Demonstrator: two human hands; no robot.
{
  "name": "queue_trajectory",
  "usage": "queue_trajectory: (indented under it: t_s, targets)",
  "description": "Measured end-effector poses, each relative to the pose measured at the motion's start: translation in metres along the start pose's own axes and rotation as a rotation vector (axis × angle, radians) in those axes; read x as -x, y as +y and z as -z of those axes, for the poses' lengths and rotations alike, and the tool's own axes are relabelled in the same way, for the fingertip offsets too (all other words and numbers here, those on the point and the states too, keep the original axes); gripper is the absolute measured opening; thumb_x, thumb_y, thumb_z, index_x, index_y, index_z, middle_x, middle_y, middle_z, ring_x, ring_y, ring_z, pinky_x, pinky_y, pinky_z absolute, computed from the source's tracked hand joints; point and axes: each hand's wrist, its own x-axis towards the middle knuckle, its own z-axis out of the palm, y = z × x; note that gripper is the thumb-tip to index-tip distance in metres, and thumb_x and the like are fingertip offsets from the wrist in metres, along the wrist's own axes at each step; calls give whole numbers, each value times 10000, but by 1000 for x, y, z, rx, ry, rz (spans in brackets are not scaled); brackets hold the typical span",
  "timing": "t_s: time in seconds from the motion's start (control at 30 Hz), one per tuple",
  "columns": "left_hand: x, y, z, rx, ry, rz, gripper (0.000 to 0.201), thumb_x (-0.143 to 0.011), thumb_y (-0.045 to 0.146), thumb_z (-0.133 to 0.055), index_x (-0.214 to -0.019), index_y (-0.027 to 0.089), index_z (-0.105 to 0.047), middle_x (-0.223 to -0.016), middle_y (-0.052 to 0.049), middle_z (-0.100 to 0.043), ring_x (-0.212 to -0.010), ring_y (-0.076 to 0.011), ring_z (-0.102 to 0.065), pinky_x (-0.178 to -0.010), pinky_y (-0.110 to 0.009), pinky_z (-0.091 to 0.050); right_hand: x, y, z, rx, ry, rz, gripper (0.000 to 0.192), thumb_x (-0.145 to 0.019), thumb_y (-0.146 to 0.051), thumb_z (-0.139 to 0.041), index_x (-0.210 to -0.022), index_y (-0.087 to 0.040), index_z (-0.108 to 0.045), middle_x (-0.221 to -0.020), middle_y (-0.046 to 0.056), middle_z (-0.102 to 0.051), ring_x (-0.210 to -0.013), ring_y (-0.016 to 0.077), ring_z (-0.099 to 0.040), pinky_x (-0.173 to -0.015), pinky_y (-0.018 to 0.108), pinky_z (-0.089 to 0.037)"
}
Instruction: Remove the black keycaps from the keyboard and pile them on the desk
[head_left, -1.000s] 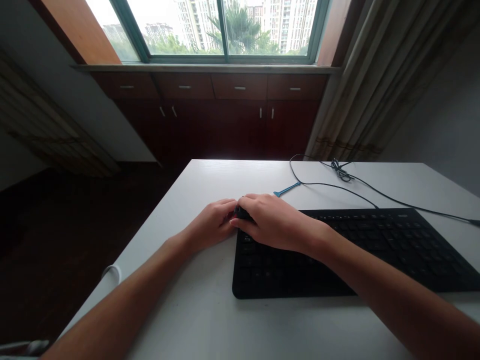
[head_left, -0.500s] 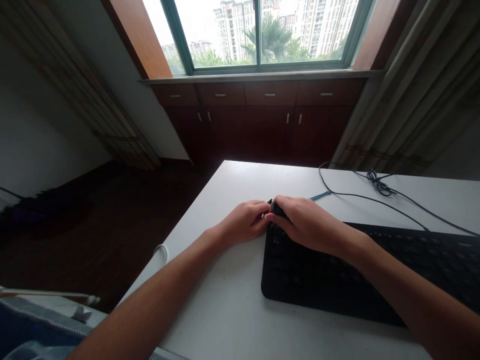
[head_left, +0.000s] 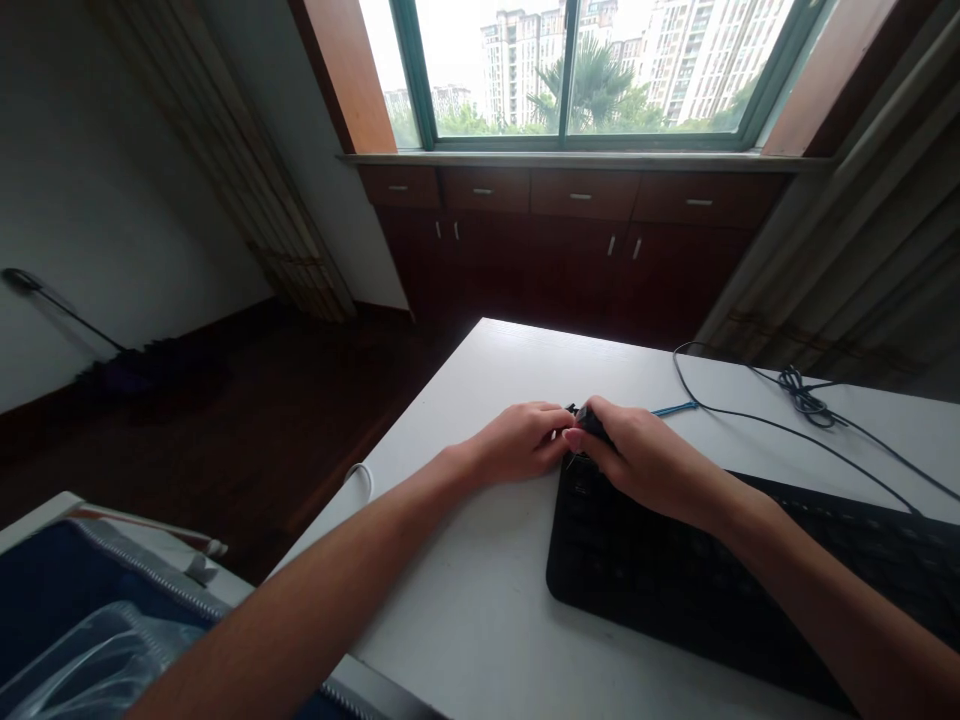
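A black keyboard point(head_left: 675, 590) lies on the white table. At its far left corner my left hand point(head_left: 529, 440) rests on the tabletop, its fingers bent around that corner. My right hand point(head_left: 637, 450) is closed over the keyboard's upper left, pinching a small black object point(head_left: 591, 422) between thumb and fingers. Most of that object is hidden, so its kind is unclear; a thin wire-like bit shows below it. Just beyond the left fingertips is a tiny dark piece point(head_left: 572, 408). Behind the right hand lies a thin blue stick point(head_left: 675, 409).
A black cable point(head_left: 806, 395), partly bundled, runs across the table's right side. By the left table edge shows a white loop point(head_left: 360, 480). A blue-lined container point(head_left: 45, 590) with clear plastic stands lower left. Beyond are dark red cabinets point(head_left: 577, 260) under a window.
The whole view has shifted, so the scene sits further right and more of the container shows. Both hands keep their places at the keyboard's corner, the right still holding the small black object.
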Motion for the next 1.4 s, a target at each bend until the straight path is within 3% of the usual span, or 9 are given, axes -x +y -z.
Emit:
queue_trajectory:
  t_s: [0.2,0.43,0.63,0.83,0.97,1.07,1.4]
  targets:
    - [0,-2,-1,0,-15,11,182,-922,209,-493,-755,163,-548,-780,-26,-596,-717,-143,-558,-671,-247,-437,0,-3,-4,104,7,82,182,-1019,-330,-392,-887,-213,-438,-822,73,-666,-628,178,-562,-570,280,-351]
    - [1,-6,-3,65,-2,-31,129,-903,179,-485,-814,157,-575,-886,-51,-653,-801,-168,-611,-727,-252,-472,-1,-1,-8,39,-32,143,181,-1037,-340,-372,-1060,-187,-466,-921,97,-686,-717,199,-629,-616,286,-405]
    - [0,-6,-2,63,-13,-13,179,-932,240,-495,-788,160,-564,-835,-44,-631,-762,-165,-593,-709,-260,-465,-1,3,-3,28,-32,169,151,-1023,-331,-424,-967,-200,-473,-889,72,-681,-701,182,-612,-616,280,-404]
    - [-1,-3,-1,47,-10,3,262,-978,317,-480,-853,154,-643,-844,-56,-651,-771,-174,-610,-716,-277,-473,13,-10,34,116,61,270,173,-1001,-358,-497,-972,-207,-576,-897,37,-703,-733,171,-623,-645,280,-416]
    - [-2,2,2,31,-37,26,302,-1018,323,-431,-1018,164,-689,-920,-72,-679,-850,-176,-629,-787,-290,-486,26,-7,74,43,294,136,238,-970,-447,-542,-1028,-231,-626,-864,14,-719,-710,156,-649,-643,262,-454]
    - [-3,4,4,35,-61,39,311,-1023,325,-428,-1055,166,-694,-924,-72,-681,-857,-173,-631,-795,-293,-488,33,0,86,66,318,73,266,-950,-485,-555,-1007,-239,-640,-792,-2,-710,-638,149,-629,-590,261,-437]
    - [-2,3,2,30,-14,34,293,-1017,324,-441,-938,170,-677,-845,-33,-648,-741,-134,-578,-667,-248,-435,22,1,41,55,129,201,225,-994,-387,-514,-1017,-197,-632,-919,42,-722,-806,182,-644,-711,282,-438]
